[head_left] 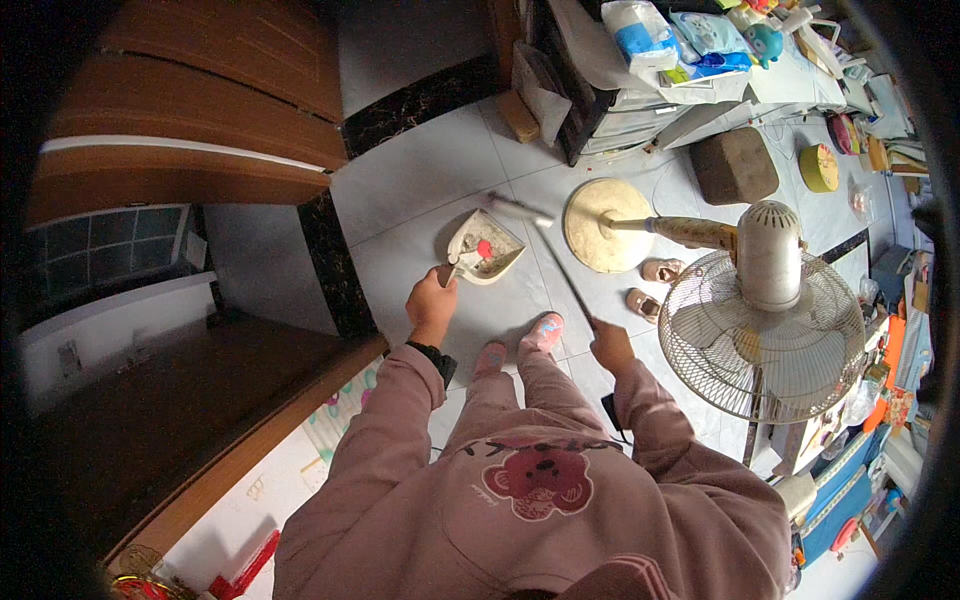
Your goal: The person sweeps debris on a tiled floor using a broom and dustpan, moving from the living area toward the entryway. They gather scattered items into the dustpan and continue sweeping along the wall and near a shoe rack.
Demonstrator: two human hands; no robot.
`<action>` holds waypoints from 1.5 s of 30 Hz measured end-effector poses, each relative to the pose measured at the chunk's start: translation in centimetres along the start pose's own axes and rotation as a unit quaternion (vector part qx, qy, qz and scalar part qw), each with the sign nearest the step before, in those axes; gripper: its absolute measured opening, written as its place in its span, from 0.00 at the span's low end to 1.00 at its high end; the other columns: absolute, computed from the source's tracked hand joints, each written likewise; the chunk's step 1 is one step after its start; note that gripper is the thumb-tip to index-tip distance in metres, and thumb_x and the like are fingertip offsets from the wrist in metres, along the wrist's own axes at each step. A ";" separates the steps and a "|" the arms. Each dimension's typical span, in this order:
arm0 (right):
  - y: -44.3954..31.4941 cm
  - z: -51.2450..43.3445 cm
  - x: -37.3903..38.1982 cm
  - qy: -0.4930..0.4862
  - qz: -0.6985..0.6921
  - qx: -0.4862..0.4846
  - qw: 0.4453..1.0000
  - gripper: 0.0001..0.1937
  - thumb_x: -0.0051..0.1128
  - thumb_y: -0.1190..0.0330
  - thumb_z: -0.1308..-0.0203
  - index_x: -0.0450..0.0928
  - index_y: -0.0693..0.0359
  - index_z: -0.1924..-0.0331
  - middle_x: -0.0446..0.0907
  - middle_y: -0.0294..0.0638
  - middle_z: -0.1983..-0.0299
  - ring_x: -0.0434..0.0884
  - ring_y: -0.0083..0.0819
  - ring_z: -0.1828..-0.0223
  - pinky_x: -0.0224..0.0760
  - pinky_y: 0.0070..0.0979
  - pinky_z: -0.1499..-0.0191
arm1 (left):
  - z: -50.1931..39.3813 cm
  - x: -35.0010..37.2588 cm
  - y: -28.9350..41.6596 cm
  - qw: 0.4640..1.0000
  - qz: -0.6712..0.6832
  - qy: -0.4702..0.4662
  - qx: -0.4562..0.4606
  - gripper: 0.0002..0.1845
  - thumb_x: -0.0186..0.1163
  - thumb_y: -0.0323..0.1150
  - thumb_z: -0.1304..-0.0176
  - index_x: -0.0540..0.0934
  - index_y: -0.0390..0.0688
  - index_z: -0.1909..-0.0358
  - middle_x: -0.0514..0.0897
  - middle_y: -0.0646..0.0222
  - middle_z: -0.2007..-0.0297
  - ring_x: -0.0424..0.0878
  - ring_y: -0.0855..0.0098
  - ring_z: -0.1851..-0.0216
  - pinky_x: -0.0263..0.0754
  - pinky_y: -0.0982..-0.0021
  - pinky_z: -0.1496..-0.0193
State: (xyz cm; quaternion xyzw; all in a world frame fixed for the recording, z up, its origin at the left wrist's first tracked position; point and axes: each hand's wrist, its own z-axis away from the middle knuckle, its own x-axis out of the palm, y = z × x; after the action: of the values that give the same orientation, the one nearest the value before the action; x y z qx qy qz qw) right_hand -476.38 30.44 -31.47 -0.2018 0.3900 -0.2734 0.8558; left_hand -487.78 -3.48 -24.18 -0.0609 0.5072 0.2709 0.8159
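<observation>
My left hand (432, 301) is closed around the handle of a dustpan (508, 264). Grey debris and a small red piece (484, 247) lie in the pan. On the right, my right hand (613, 345) grips the dark stick of a broom (564, 271). The broom's head (519, 209) is blurred and lies beyond the pan, to its upper right, over the tiled floor (420, 187). It does not touch the pan in this view.
A standing fan (761, 330) with a round base (608, 225) is to the right. Near it are a pair of shoes (643, 304), a brown stool (734, 166) and a yellow round box (818, 168). A brown cabinet or bed edge (247, 442) runs along the left.
</observation>
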 end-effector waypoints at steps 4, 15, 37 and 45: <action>-1.6 -6.0 0.2 0.049 0.007 0.043 0.998 0.20 0.52 0.75 0.51 0.74 0.68 0.50 0.81 0.60 0.64 0.81 0.54 0.57 0.76 0.42 0.53 | -0.3 0.7 0.2 1.000 -0.028 -0.001 -0.005 0.21 0.60 0.50 0.43 0.79 0.50 0.51 0.84 0.57 0.60 0.81 0.51 0.56 0.75 0.55 0.53; -1.3 6.5 3.6 -0.162 -0.312 0.266 0.898 0.32 0.56 0.75 0.50 0.72 0.42 0.37 0.75 0.36 0.79 0.70 0.25 0.85 0.66 0.26 0.84 | 0.0 0.6 -1.9 0.998 0.002 0.010 0.064 0.20 0.62 0.47 0.44 0.80 0.46 0.54 0.84 0.56 0.61 0.81 0.51 0.56 0.76 0.54 0.56; 3.8 56.4 27.1 0.247 -0.748 0.588 0.183 0.13 0.47 0.75 0.42 0.66 0.57 0.53 0.69 0.40 0.78 0.63 0.25 0.85 0.52 0.24 0.86 | 20.3 -3.9 17.4 0.869 -0.224 -0.266 0.353 0.24 0.69 0.44 0.49 0.81 0.51 0.49 0.86 0.60 0.62 0.83 0.57 0.59 0.75 0.61 0.57; 6.9 67.4 35.3 0.331 -0.774 0.468 -0.270 0.15 0.47 0.67 0.36 0.56 0.54 0.76 0.53 0.29 0.89 0.52 0.20 0.91 0.47 0.22 0.90 | 37.8 6.7 28.9 0.793 -0.234 -0.310 0.469 0.17 0.68 0.40 0.48 0.83 0.46 0.56 0.85 0.63 0.72 0.83 0.62 0.71 0.75 0.63 0.64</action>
State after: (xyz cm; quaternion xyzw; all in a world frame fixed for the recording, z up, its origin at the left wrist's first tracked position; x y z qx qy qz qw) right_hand -402.50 22.54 -13.58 -0.2436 0.1064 0.8379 0.4768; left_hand -470.03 37.66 -6.75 0.2997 0.2620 -0.1945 0.8965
